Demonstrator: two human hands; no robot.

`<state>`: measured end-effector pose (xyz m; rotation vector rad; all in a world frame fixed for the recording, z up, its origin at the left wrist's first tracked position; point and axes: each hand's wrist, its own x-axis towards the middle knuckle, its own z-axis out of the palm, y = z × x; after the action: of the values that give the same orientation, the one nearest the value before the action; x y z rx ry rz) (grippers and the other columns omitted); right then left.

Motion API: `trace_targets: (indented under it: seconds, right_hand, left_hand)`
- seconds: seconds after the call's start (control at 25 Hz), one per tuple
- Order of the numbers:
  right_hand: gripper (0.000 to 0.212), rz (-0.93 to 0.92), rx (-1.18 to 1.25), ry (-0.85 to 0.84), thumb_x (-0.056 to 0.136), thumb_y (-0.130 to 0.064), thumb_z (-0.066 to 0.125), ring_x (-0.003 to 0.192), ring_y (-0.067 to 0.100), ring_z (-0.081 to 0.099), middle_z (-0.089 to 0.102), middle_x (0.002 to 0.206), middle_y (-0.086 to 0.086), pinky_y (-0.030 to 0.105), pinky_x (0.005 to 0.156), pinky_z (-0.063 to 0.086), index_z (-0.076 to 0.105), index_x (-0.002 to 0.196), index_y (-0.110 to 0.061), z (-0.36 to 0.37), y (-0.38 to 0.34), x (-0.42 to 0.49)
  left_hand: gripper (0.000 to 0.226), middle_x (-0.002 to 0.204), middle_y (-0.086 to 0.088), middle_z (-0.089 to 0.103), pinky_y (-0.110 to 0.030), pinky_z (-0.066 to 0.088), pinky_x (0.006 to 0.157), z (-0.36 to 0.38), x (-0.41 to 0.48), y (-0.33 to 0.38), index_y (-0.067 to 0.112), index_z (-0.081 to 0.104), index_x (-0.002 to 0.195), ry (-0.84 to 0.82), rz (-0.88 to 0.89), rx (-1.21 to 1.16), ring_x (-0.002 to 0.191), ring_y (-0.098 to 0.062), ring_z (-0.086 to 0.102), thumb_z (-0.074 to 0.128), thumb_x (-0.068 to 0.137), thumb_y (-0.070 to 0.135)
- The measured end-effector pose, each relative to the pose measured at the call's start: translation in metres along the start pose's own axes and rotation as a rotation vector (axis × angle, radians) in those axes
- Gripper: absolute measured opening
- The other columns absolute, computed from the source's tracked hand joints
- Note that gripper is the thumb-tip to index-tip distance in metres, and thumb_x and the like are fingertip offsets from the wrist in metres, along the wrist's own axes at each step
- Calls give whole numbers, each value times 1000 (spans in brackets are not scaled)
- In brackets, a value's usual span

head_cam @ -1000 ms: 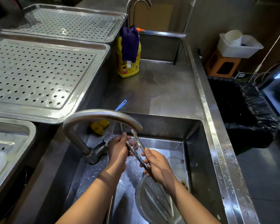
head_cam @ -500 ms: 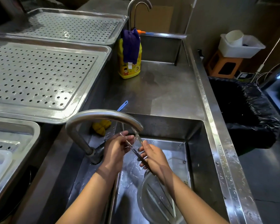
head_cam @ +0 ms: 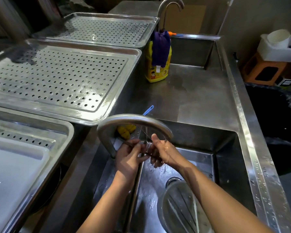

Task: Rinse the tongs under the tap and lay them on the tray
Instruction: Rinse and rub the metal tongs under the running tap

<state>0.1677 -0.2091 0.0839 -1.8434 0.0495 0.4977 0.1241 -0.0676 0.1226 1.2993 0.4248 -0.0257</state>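
Thin metal tongs (head_cam: 145,143) are held over the sink basin (head_cam: 225,158) under the curved steel tap (head_cam: 133,120), where water runs down. My left hand (head_cam: 128,157) grips one end of the tongs with curled fingers. My right hand (head_cam: 163,151) holds the other end, thumb up, fingers wrapped round the metal. Most of the tongs is hidden between the two hands. A large perforated steel tray (head_cam: 57,78) lies on the left of the counter, apart from the hands.
A second perforated tray (head_cam: 106,29) sits behind the first, and a tray holding a white board (head_cam: 15,165) is at near left. A yellow detergent bottle (head_cam: 158,64) with a purple cloth stands on the counter. A bowl with chopsticks (head_cam: 180,207) lies in the sink. A black-lined bin (head_cam: 272,118) is at right.
The tongs have turned from a steep slant toward lying nearly level under the spout. My right hand has risen and closed in on my left hand.
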Motion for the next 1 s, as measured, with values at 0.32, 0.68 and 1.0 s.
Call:
trace_targets:
  seconds: [0.32,0.68,1.0]
  right_hand:
    - [43,-85,383,-152,98,-49,50,58,19,58,67,79,15,26,46,45,74,105,-14,-13,3,-22]
    - [29,30,383,107,104,-34,48,55,15,55,67,74,6,24,43,43,75,110,-23,-36,54,-78]
    - [20,32,300,-97,103,-22,52,73,24,64,64,89,11,31,61,51,65,117,-19,-16,22,-60]
  left_hand:
    - [18,89,-15,73,-37,58,67,5,8,-11,4,62,111,-54,96,102,78,-26,71,50,98,0]
    - [8,78,-13,75,-38,59,62,44,3,-64,6,63,101,-227,-137,54,70,-29,71,57,97,5]
    - [21,74,-14,69,-27,52,53,6,28,-46,8,67,86,-81,-185,232,58,-22,63,51,100,13]
